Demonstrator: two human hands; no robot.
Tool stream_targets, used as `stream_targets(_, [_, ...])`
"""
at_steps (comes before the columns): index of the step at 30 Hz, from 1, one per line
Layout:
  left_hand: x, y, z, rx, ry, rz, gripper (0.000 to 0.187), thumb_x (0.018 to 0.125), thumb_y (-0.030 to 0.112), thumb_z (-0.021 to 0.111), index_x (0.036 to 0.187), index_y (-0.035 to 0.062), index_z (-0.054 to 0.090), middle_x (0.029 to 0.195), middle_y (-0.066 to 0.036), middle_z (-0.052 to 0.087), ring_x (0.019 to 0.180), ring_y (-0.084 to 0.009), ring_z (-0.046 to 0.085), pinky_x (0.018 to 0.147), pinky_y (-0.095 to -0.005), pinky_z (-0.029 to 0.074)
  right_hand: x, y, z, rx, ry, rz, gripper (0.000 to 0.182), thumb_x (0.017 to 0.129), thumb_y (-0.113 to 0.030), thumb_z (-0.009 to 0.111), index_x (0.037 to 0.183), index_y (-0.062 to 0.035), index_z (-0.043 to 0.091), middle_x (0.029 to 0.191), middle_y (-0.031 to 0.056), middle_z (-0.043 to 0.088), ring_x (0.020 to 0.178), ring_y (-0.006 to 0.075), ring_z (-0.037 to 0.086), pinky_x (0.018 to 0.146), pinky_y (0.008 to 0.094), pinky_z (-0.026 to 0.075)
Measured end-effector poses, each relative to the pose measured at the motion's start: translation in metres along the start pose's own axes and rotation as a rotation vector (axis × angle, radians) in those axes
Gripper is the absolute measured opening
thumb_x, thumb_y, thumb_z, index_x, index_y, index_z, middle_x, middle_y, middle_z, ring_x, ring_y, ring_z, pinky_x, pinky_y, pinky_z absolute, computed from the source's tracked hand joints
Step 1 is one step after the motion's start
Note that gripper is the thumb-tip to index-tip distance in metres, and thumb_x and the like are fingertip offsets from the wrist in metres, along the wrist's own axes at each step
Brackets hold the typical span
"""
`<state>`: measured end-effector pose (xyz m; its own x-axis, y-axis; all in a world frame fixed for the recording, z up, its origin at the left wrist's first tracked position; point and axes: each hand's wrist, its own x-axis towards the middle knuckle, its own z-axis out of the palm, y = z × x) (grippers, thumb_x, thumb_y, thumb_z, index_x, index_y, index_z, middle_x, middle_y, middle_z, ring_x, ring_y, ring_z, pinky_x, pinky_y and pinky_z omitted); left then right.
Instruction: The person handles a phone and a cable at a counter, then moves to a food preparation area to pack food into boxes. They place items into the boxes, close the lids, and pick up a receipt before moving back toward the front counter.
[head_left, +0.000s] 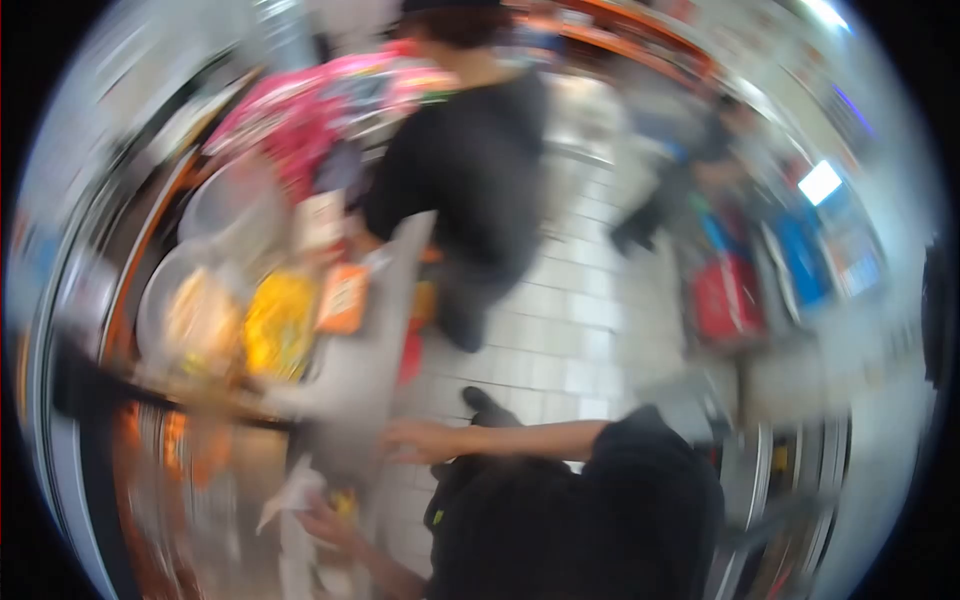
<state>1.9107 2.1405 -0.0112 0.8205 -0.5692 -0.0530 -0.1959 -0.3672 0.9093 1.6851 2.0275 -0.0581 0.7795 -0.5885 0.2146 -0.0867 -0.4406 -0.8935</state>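
Head view: the whole frame was smeared by motion. The right hand (412, 440) reached leftward with fingers loosely spread, at the edge of the grey worktop (350, 370). The left hand (328, 522) sat lower, against a white paper item (290, 495); whether it pinched the paper I could not tell.

With the view swinging this fast, the paper could probably slip loose, or the outstretched hand could knock the yellow packets (278, 322) and orange tag (343, 298) crowding the worktop. Another person in black (470, 170) stood close by on the tiled floor (560, 340), so a bump seemed possible.

The blur hid what the packets and the paper were, and the left forearm was cut off low.
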Motion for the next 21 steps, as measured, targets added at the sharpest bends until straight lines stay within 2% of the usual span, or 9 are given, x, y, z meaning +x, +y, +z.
stream_targets(1, [0.004,-0.004,-0.008,-0.107,-0.491,0.017,0.033,0.098,0.017,0.062,0.123,-0.0041,0.061,0.112,-0.013,0.067,0.096,-0.018,0.064,0.082,-0.0328,0.052,0.009,-0.033,-0.003,-0.129,0.181,-0.121,0.039,0.087,-0.03,0.071,0.119,-0.0092,0.061,0.124,0.0121,0.061,0.121,0.0313,0.053,0.102,0.0439,0.041])
stream_targets(2, [0.012,-0.018,0.002,-0.109,-0.614,0.054,0.033,0.098,0.017,0.062,0.123,-0.0041,0.061,0.112,-0.013,0.067,0.096,-0.018,0.064,0.082,-0.0328,0.052,0.016,-0.063,-0.011,-0.264,0.328,-0.246,0.045,0.085,-0.034,0.073,0.121,-0.01,0.06,0.126,0.0124,0.059,0.122,0.0325,0.052,0.103,0.0468,0.04])
stream_targets(4, [0.027,-0.039,0.019,0.086,-1.404,0.304,0.018,0.094,0.008,0.067,0.105,-0.0056,0.065,0.092,-0.004,0.066,0.088,-0.0108,0.06,0.075,-0.0291,0.049,0.021,-0.086,-0.018,-0.316,0.236,-0.271,0.057,0.079,-0.043,0.078,0.122,-0.01,0.06,0.123,0.0129,0.06,0.121,0.0326,0.053,0.101,0.048,0.04])
stream_targets(6, [0.033,-0.014,0.033,0.123,-1.555,0.318,0.016,0.092,0.007,0.068,0.102,-0.0049,0.065,0.09,-0.002,0.066,0.083,-0.0092,0.06,0.072,-0.0279,0.049,0.011,-0.073,-0.009,-0.329,0.16,-0.212,0.059,0.077,-0.044,0.08,0.121,-0.0096,0.06,0.118,0.0124,0.063,0.115,0.0307,0.057,0.096,0.044,0.044])
stream_targets(8, [0.042,0.007,0.066,0.167,-1.699,0.212,0.015,0.088,0.006,0.073,0.098,-0.0035,0.067,0.084,0.001,0.066,0.072,-0.0052,0.058,0.063,-0.0244,0.047,-0.011,-0.001,0.0,0.167,-0.132,0.246,0.052,0.076,-0.043,0.082,0.108,-0.0058,0.065,0.093,0.0092,0.068,0.088,0.0222,0.064,0.076,0.0352,0.049])
stream_targets(11, [0.061,0.029,0.09,0.472,-1.988,0.199,0.018,0.086,0.008,0.076,0.098,-0.0026,0.068,0.083,0.0,0.067,0.072,-0.0052,0.059,0.064,-0.0239,0.047,-0.061,-0.003,-0.003,0.172,0.055,0.226,0.042,0.077,-0.038,0.083,0.092,-0.0023,0.068,0.071,0.0056,0.064,0.066,0.0148,0.058,0.059,0.0319,0.043])
stream_targets(17, [0.13,0.0,0.142,0.459,-1.898,0.345,0.018,0.084,0.009,0.077,0.094,-0.0029,0.068,0.082,-0.004,0.071,0.071,-0.0078,0.061,0.064,-0.0248,0.048,-0.105,-0.012,-0.019,0.074,0.231,0.609,0.046,0.081,-0.045,0.077,0.092,-0.001,0.068,0.079,0.014,0.066,0.074,0.0235,0.06,0.068,0.0387,0.045])
stream_targets(19, [0.144,0.002,0.145,0.427,-1.492,0.555,0.02,0.081,0.008,0.08,0.092,-0.0029,0.068,0.077,-0.005,0.069,0.067,-0.0083,0.059,0.061,-0.0252,0.047,-0.1,0.007,-0.019,0.092,0.236,0.609,0.048,0.082,-0.048,0.075,0.093,-0.0015,0.068,0.082,0.0146,0.066,0.075,0.024,0.06,0.069,0.0389,0.045])
stream_targets(21, [0.168,-0.018,0.141,0.44,-1.397,0.643,0.022,0.077,0.008,0.081,0.089,-0.0032,0.066,0.074,-0.006,0.067,0.065,-0.0092,0.057,0.06,-0.0269,0.046,-0.088,0.044,-0.016,-0.004,0.376,0.511,0.037,0.082,-0.038,0.079,0.087,-0.0029,0.067,0.074,0.0067,0.066,0.069,0.0159,0.06,0.062,0.0347,0.044])
